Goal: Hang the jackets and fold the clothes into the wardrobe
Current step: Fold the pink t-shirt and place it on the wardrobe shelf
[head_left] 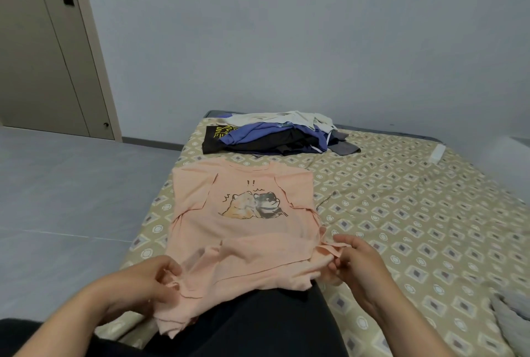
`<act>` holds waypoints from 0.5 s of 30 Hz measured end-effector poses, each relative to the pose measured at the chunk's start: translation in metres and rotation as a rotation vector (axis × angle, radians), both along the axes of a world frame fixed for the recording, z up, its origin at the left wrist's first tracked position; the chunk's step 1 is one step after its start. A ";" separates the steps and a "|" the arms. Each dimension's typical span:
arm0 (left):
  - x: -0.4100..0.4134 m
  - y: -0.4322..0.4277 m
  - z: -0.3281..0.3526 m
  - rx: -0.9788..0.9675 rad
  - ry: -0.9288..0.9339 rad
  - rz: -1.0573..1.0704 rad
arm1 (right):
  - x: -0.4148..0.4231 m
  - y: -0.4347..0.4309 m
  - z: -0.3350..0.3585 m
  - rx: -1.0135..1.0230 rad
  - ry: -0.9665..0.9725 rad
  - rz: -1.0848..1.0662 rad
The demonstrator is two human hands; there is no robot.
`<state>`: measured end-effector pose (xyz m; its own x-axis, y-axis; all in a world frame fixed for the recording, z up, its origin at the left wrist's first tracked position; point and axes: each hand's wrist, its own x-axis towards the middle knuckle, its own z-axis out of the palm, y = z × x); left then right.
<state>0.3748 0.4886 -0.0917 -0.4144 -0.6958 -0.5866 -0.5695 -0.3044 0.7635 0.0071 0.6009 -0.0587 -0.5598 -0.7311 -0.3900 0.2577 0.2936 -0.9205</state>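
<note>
Peach shirt, near hem apparently half-hidden

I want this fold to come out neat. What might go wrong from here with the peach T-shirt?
The left hand and right hand pinch only the hem corners of the peach T-shirt, so the middle may sag and the tucked sleeves may slip open. The shirt lies along the left edge of the bed and could slide off. The pile of clothes just beyond its collar might get bumped.
</note>
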 end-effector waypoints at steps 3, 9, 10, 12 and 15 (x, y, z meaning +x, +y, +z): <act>-0.004 0.005 -0.001 -0.035 -0.150 -0.200 | -0.003 -0.004 -0.001 0.007 0.069 -0.006; -0.003 -0.008 0.013 -0.208 0.183 0.332 | -0.027 -0.006 0.010 -0.176 0.063 -0.206; -0.001 -0.011 0.019 -0.223 0.270 0.452 | -0.031 -0.006 0.014 -0.216 0.047 -0.217; 0.002 -0.015 0.031 -0.243 0.448 0.640 | -0.035 -0.008 0.018 -0.239 0.077 -0.179; -0.001 -0.016 0.047 -0.219 0.692 0.758 | -0.028 -0.014 0.018 -0.233 0.117 -0.116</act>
<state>0.3735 0.4725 -0.0447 -0.0231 -0.9757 -0.2178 0.2944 -0.2148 0.9312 -0.0210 0.5872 -0.0409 -0.6763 -0.7220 -0.1464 0.1651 0.0452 -0.9852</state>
